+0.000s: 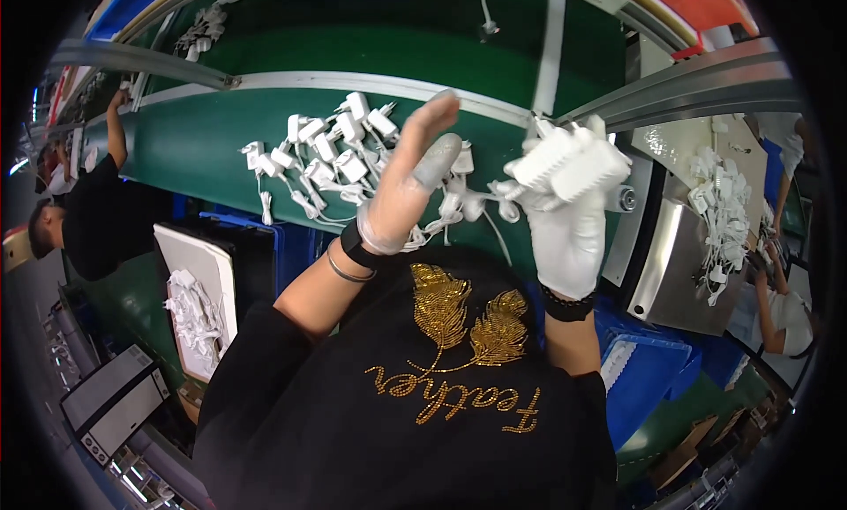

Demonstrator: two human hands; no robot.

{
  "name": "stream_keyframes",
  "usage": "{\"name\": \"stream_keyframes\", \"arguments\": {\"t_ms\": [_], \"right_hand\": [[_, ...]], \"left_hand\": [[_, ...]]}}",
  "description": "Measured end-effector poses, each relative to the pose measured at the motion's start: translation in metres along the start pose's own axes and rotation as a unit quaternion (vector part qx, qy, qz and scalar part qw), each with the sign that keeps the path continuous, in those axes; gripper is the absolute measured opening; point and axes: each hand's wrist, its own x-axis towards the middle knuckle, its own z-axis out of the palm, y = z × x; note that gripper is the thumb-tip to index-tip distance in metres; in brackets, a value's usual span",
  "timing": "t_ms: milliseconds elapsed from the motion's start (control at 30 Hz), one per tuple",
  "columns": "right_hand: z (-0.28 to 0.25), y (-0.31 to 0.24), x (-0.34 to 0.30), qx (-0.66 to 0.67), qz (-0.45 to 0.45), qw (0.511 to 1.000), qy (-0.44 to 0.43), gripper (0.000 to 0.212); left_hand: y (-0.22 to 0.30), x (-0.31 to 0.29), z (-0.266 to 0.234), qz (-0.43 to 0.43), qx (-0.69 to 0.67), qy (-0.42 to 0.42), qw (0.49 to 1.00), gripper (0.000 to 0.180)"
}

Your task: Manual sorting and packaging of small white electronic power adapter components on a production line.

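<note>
White power adapters with bundled cables (322, 148) lie heaped on the green conveyor belt (176, 148) in front of me. My left hand (397, 188) is held up over the right part of this heap, with its fingers stretched out and the thumb apart, nothing in them. Pale coverings sit on its fingertips. My right hand (569, 245), in a white glove, is closed around several white adapters (573, 164) at the belt's right end. Their cables hang to the left of that hand. The adapters hide most of its fingers.
A metal frame bar (706, 91) slants in at the upper right. Right of the belt is a steel box (675, 258), with another adapter pile (722, 210) beyond. A white tray of cables (225, 311) stands at left, a blue bin (648, 369) at lower right. Co-workers are at both sides.
</note>
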Motion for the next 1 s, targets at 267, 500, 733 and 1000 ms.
{"name": "stream_keyframes", "arguments": {"t_ms": [267,500,733,1000], "right_hand": [[-0.008,-0.027,-0.003,0.414,0.116,0.901,-0.066,0.071],[-0.035,-0.012,-0.011,0.469,0.177,0.854,-0.139,0.066],[-0.042,-0.012,-0.017,0.529,0.156,0.82,-0.156,0.061],[-0.054,-0.038,-0.033,0.527,0.185,0.828,-0.037,0.059]], "left_hand": [[-0.122,0.027,-0.005,-0.09,0.518,-0.051,0.849,0.072],[-0.154,0.038,-0.002,-0.003,0.625,-0.069,0.777,0.068],[-0.087,0.036,-0.011,-0.164,0.025,-0.038,0.985,0.04],[-0.006,0.018,-0.041,-0.083,-0.103,0.031,0.991,0.041]]}}
